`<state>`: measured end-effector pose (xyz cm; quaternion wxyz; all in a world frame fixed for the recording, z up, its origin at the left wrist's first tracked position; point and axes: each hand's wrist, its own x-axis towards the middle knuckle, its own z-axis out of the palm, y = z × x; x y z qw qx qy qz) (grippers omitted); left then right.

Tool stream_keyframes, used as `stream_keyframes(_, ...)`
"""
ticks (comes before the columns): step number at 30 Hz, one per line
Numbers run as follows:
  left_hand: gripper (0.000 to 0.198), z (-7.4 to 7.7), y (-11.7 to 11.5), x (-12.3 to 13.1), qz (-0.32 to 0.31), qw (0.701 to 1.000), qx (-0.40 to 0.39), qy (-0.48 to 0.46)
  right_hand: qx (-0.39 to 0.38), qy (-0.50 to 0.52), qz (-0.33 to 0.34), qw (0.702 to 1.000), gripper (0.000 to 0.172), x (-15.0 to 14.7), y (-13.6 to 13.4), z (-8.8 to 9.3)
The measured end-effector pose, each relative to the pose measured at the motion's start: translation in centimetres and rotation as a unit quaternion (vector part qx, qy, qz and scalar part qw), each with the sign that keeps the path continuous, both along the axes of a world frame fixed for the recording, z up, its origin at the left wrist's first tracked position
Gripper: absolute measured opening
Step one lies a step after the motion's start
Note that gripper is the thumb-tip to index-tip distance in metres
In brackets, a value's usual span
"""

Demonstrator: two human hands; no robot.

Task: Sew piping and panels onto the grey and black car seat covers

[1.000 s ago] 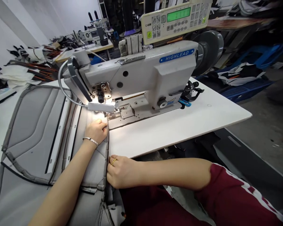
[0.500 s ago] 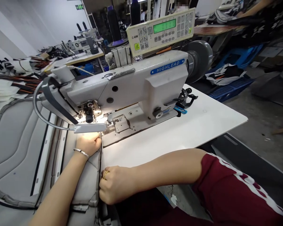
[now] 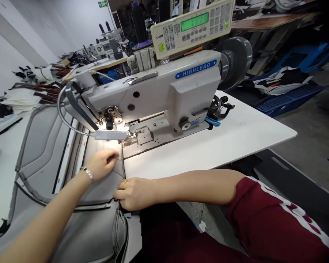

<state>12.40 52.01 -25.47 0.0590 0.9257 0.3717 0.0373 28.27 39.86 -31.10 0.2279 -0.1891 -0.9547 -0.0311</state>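
A grey padded seat cover [image 3: 98,188] with dark seam edges lies on the left of the sewing machine [image 3: 153,87], its right edge running up to the lit needle area. My left hand [image 3: 101,163], with a bracelet at the wrist, rests on the cover just below the lamp. Its fingers are bent, with a gap between thumb and forefinger. Closer to me, my right hand [image 3: 135,193], wearing a ring, has its fingers closed on the cover's right edge near a corner. The fingertips under the edge are hidden.
A slim lamp [image 3: 109,135] on a bent metal neck hangs before the needle. The white tabletop [image 3: 235,135] extends right, with blue-handled snips [image 3: 213,121] by the machine base. A control panel [image 3: 192,29] sits on top. A blue crate [image 3: 290,98] stands at the right.
The cover has slid away from me along the needle line, its near corner now further forward. My left hand has loosened, and my right hand has moved forward with the edge. The camera view has shifted.
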Motion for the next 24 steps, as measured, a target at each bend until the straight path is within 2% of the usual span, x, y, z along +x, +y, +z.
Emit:
stream_keyframes(3,0.043,-0.4,-3.0,-2.1,-0.035,0.999,0.009,0.014,-0.007,-0.020,0.001,1.000,0.021,0.4,0.0,0.9)
stream_keyframes(6,0.045,-1.6,-4.1,-3.0,-0.020,0.999,0.050,0.005,-0.002,-0.031,0.004,1.000,0.023,0.6,0.2,1.3)
stream_keyframes(10,0.042,-2.7,-3.2,-2.6,-0.020,0.997,0.075,-0.012,0.004,-0.033,0.008,0.999,0.024,0.7,1.0,1.1)
stream_keyframes(14,0.040,-2.9,-2.1,-2.0,-0.014,0.994,0.101,-0.026,-0.002,-0.017,-0.012,1.000,0.023,0.9,1.6,0.7)
stream_keyframes(17,0.039,-2.9,-1.7,-1.6,-0.009,0.993,0.118,-0.027,0.028,0.026,-0.027,0.999,0.026,1.3,1.7,0.6)
stream_keyframes(24,0.039,-2.6,-0.3,-0.6,-0.008,0.991,0.135,-0.018,0.122,0.132,-0.128,0.975,0.024,1.6,0.9,0.3)
